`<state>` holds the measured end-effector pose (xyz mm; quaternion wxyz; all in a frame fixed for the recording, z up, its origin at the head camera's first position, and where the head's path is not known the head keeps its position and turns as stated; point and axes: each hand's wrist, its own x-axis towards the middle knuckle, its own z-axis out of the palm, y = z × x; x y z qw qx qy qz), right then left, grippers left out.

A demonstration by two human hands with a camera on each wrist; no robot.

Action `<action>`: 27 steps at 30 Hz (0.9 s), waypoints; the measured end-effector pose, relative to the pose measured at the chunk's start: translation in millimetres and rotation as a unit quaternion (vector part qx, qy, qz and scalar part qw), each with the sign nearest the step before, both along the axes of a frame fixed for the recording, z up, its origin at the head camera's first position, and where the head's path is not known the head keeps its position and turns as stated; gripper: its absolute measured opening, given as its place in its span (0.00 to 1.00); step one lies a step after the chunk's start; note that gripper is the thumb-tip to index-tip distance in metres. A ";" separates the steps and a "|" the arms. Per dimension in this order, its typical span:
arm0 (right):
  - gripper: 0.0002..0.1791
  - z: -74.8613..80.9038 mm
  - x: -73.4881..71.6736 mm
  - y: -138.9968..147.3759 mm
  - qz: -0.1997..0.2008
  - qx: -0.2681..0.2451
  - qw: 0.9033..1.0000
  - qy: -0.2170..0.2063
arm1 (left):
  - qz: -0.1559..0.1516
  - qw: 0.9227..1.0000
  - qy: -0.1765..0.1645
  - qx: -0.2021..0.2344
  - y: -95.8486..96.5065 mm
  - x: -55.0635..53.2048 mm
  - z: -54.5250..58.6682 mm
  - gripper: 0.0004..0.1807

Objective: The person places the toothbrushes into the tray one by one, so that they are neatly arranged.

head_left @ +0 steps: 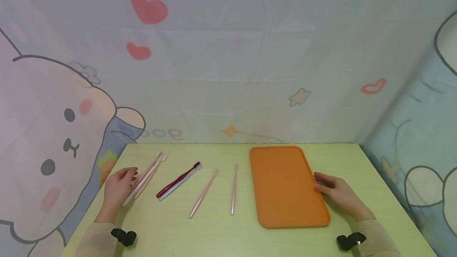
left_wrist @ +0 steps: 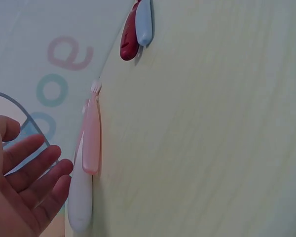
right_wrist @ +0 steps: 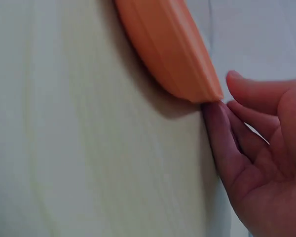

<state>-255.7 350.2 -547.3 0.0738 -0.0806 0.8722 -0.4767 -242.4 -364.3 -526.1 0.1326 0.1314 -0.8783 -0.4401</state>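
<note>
My left hand (head_left: 120, 185) is at the table's left side, beside a small bunch of toothbrushes. In the left wrist view its fingers are spread and loosely bent, beside a toothbrush with a white handle (left_wrist: 80, 205) and a pink toothbrush (left_wrist: 92, 148) lying over it. At the right, my right hand (head_left: 337, 191) is at the long edge of an orange tray (head_left: 285, 187). The right wrist view has its fingertips right at the tray's edge, with the thumb (right_wrist: 254, 94) standing apart from it.
A dark red toothbrush (head_left: 176, 181) and a pale blue one (head_left: 182, 182) lie together right of the bunch. Two pink toothbrushes, one slanted (head_left: 203, 194) and one nearly straight (head_left: 233, 189), lie between them and the tray. A printed cloth (head_left: 221, 58) hangs behind the table.
</note>
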 end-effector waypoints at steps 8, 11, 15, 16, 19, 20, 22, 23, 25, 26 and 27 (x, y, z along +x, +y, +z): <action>0.38 0.2 0.7 5.5 0.036 -0.062 0.997 -0.039 | 0.011 0.999 -0.004 -0.049 -4.3 -5.1 -0.7 0.22; 0.38 0.2 0.4 4.1 0.036 -0.075 0.995 -0.055 | 0.005 0.998 -0.012 -0.059 -6.8 -6.8 -2.4 0.21; 0.38 0.9 0.7 1.3 0.029 -0.082 0.994 -0.072 | -0.017 0.997 -0.024 -0.075 -10.1 -8.8 -2.2 0.20; 0.38 1.1 0.8 0.6 0.026 -0.081 0.994 -0.071 | -0.025 0.996 -0.026 -0.080 -11.0 -9.5 -1.9 0.20; 0.38 1.3 0.7 -0.4 0.021 -0.078 0.994 -0.070 | -0.051 0.994 -0.035 -0.095 -12.6 -11.5 -0.5 0.22; 0.38 1.3 0.7 -0.6 0.018 -0.080 0.994 -0.070 | -0.059 0.992 -0.037 -0.100 -13.0 -12.2 -0.3 0.23; 0.38 0.6 0.6 -0.7 0.018 -0.079 0.994 -0.070 | -0.071 0.990 -0.041 -0.111 -13.0 -13.4 0.0 0.23; 0.38 0.1 0.5 -0.6 0.018 -0.079 0.994 -0.070 | -0.076 0.990 -0.041 -0.114 -13.1 -14.0 0.0 0.23; 0.38 -0.7 0.8 -0.4 0.018 -0.082 0.994 -0.071 | -0.085 0.988 -0.041 -0.118 -13.3 -15.7 -0.3 0.23; 0.38 -1.1 1.0 -0.2 0.017 -0.083 0.994 -0.071 | -0.087 0.988 -0.042 -0.120 -13.0 -16.4 -0.7 0.22; 0.38 -1.5 1.3 0.0 0.018 -0.082 0.994 -0.071 | -0.090 0.987 -0.042 -0.123 -12.7 -17.3 -0.9 0.22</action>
